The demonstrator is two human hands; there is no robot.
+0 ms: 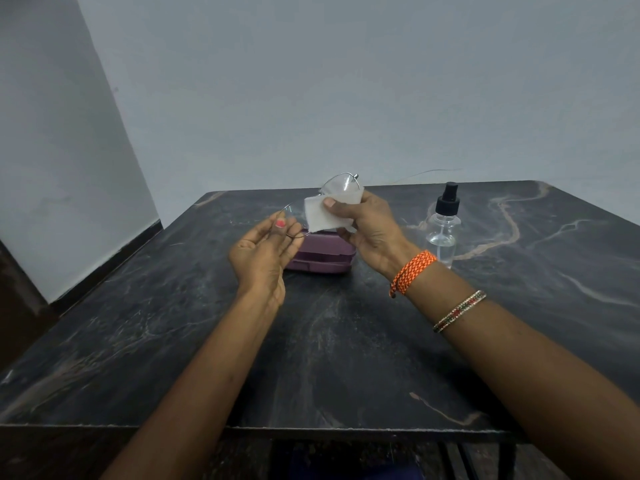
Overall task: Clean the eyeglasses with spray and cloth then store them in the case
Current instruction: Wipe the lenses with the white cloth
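Right-hand fingers [329,202] pinch a folded white cloth [320,216] against one lens of the eyeglasses [341,185]. Left-hand fingers [280,224] close on the wire rim of the other lens. Both the right hand [367,226] and the left hand [263,254] hold the eyeglasses above a closed purple case [322,258] lying on the dark marbled desk [346,341]. A clear spray bottle [443,226] stands upright to the right of the case.

Glossy dark marble table [346,341], clear plastic spray bottle [442,233], matt white cloth [320,216].
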